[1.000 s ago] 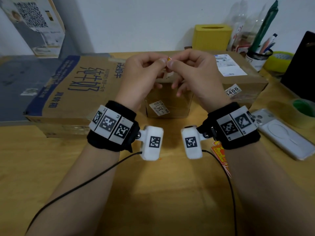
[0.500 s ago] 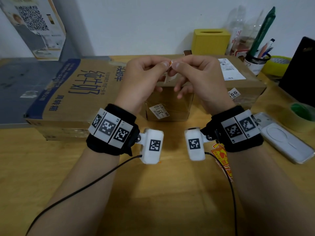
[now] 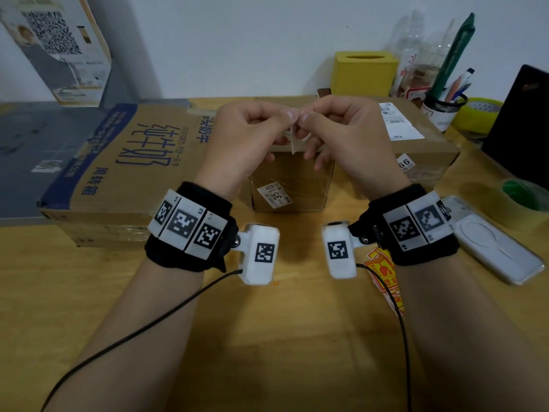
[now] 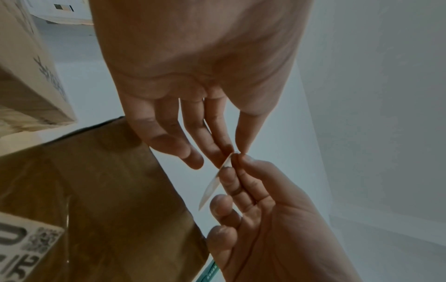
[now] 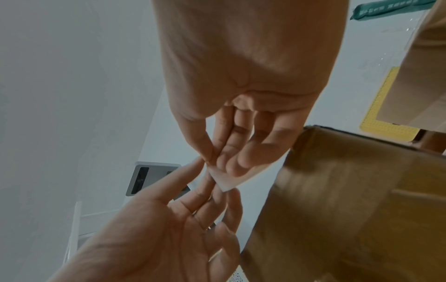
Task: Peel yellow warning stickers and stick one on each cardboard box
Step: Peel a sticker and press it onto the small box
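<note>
Cardboard fills the back of the wooden table (image 3: 267,337): a big flat box (image 3: 124,162) with blue print lies on the left, a small box (image 3: 292,185) with a price label stands in the middle, and a wide box (image 3: 427,144) with a white shipping label sits to the right behind it. No yellow sticker shows on the visible faces of any of them.

Above the small box both hands are raised and meet at the fingertips. The left hand (image 3: 246,138) pinches the top edge of a small white sticker piece (image 3: 294,142) between thumb and forefinger, its other fingers loosely extended. The right hand (image 3: 347,135) pinches the same top edge from the other side, its remaining fingers slightly curled. In the wrist views the piece hangs down from the pinch, thin and pale; its printed face cannot be seen.

A sheet of yellow warning stickers (image 3: 386,275) lies on the table under the right wrist, partly hidden by it.

At the back right a black mesh cup (image 3: 442,110) holds pens and a long green item. A yellow box (image 3: 364,74) with a slot in its top stands beside it; its contents are hidden. A tape roll (image 3: 525,203) and a white phone (image 3: 496,251) lie at the right edge.
</note>
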A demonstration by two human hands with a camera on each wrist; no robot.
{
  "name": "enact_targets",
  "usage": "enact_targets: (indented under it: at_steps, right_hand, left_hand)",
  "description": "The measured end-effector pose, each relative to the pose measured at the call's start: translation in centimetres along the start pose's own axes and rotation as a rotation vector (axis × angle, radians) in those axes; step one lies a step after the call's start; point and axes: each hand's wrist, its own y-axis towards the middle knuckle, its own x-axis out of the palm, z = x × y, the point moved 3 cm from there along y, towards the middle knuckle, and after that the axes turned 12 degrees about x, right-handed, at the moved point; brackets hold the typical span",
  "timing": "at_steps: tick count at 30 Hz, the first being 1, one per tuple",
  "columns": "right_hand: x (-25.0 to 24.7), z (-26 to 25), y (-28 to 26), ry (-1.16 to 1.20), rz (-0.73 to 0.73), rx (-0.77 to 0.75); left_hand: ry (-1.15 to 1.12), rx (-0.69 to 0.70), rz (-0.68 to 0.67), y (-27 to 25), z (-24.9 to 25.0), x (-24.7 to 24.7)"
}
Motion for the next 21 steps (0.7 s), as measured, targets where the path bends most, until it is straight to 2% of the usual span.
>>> enact_targets:
  at_steps: [9, 21]
  right_hand:
    - [-0.05, -0.11, -0.05, 0.036, 0.009, 0.029]
    - [-0.5, 0.05, 0.08, 0.244, 0.057, 0.159]
  left_hand:
    - [0.002, -0.016, 0.052, 0.07, -0.09, -0.16]
    - [-0.044, -0.063, 0.098, 0.29, -0.58, -0.6]
